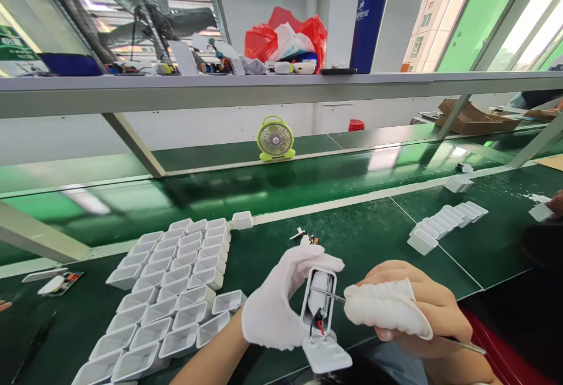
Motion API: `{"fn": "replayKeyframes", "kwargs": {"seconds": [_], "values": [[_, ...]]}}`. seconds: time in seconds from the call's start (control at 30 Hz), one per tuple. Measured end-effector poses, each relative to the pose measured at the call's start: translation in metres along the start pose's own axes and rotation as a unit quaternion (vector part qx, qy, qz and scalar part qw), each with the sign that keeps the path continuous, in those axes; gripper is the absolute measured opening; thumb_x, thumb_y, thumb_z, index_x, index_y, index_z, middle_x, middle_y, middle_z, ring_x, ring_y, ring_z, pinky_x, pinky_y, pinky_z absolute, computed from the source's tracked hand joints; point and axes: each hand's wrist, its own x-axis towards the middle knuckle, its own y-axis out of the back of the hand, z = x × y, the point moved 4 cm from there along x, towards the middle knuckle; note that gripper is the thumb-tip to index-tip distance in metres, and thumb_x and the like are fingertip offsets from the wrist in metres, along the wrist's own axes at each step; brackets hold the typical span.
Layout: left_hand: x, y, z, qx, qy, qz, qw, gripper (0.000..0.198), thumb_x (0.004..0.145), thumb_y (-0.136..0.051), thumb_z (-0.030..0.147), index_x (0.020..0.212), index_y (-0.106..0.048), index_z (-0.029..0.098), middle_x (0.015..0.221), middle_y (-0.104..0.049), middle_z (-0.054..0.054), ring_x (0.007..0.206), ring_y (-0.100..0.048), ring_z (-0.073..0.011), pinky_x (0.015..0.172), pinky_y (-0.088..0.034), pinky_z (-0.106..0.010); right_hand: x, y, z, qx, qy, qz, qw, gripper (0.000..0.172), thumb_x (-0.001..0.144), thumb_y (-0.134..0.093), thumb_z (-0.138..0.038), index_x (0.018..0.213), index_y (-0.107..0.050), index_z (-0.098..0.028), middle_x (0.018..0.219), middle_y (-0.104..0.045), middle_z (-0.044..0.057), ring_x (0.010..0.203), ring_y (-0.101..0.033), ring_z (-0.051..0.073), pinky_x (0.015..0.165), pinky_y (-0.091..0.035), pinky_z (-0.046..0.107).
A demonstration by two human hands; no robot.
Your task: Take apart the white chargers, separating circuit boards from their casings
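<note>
The case (332,304) sits upturned in your left hand (281,297), its open side towards you; your gloved fingers are curled part-way closed on it, across its far end and along its left side. Inside lie a white pouch (319,297) and, nearer you, red and black wires (321,326). A flap (326,354) hangs at the near end. Your right hand (413,297), fingertips wrapped in white, is closed round a thin tool (466,346), its tip over the pouch. White boxes (141,358) stand in rows to the left on the green bench (360,232).
</note>
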Motion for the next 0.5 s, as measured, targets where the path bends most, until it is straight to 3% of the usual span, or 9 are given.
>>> {"fn": "replayKeyframes", "kwargs": {"seconds": [0.2,0.33,0.5], "values": [[0.0014,-0.0013,0.0026,-0.009,-0.005,-0.007,1.000,0.113,0.050,-0.103,0.028,0.145,-0.044,0.041,0.134,-0.068,-0.010,0.106,-0.070,-0.0243,0.099,-0.054,-0.041,0.0006,-0.0029,0.0002,0.019,-0.006,-0.007,1.000,0.023,0.101,-0.058,-0.024,0.082,-0.069,-0.019,0.057,-0.068,0.000,0.053,-0.070,0.016,0.058,-0.064,0.025],[0.0006,-0.0002,0.0000,-0.017,0.003,0.005,1.000,0.109,0.051,-0.103,0.031,0.143,-0.045,0.037,0.134,-0.068,-0.011,0.112,-0.070,-0.0286,0.104,-0.052,-0.047,-0.0012,-0.0053,-0.0022,0.006,-0.011,-0.004,1.000,0.019,0.099,-0.062,-0.024,0.082,-0.069,-0.018,0.061,-0.072,0.002,0.055,-0.071,0.016,0.054,-0.063,0.025],[0.0018,0.0009,0.0015,0.027,0.006,0.019,0.999,0.096,0.063,-0.096,0.019,0.142,-0.043,0.034,0.136,-0.068,-0.013,0.124,-0.066,-0.0316,0.111,-0.049,-0.049,-0.0060,0.0028,-0.0011,-0.012,-0.044,0.015,0.999,0.014,0.099,-0.061,-0.026,0.094,-0.074,-0.024,0.062,-0.074,0.000,0.055,-0.073,0.021,0.051,-0.065,0.032]]}}
